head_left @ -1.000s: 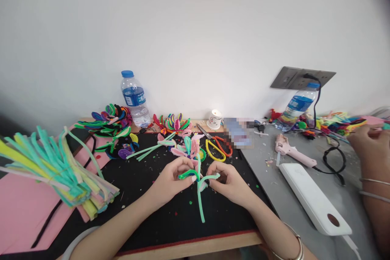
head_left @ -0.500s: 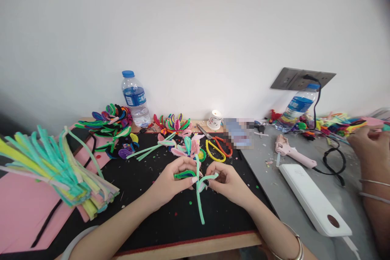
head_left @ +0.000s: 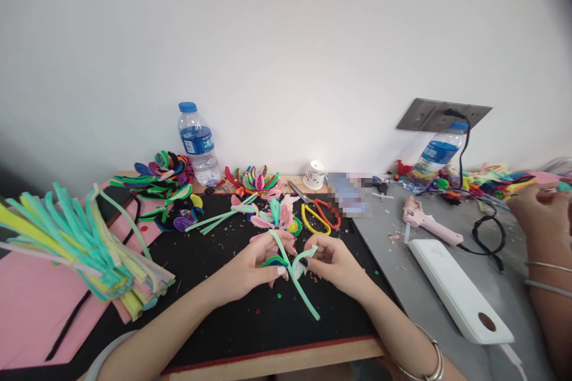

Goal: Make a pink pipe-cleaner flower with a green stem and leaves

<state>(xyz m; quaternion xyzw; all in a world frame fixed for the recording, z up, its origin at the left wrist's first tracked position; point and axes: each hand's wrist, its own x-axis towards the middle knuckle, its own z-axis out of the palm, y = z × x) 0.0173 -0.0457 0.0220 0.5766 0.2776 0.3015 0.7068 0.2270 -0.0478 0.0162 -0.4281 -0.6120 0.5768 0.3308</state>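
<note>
Over the black mat, my left hand [head_left: 257, 268] is closed on a looped green and blue pipe-cleaner piece [head_left: 276, 261]. My right hand [head_left: 328, 259] pinches a mint green pipe cleaner [head_left: 305, 296], which is bent and crosses between both hands. A straight part of it slants down toward me, and a shorter arm curls up beside my right fingers. Behind my hands lies a pink and mint pipe-cleaner flower [head_left: 279, 216]. Scissors [head_left: 316, 218] with yellow and red handles rest just past my right hand. My fingers partly hide where the pieces meet.
A bundle of pastel pipe cleaners [head_left: 89, 250] lies on pink paper at left. Water bottles [head_left: 199, 146] stand by the wall. On the grey table at right are a glue gun [head_left: 431, 225], a white power bank [head_left: 462, 292] and another person's hand [head_left: 543, 214].
The mint pipe cleaner has turned from nearly upright to a slant, its top leaning left and its lower end swinging right. My hands stay close together in about the same place.
</note>
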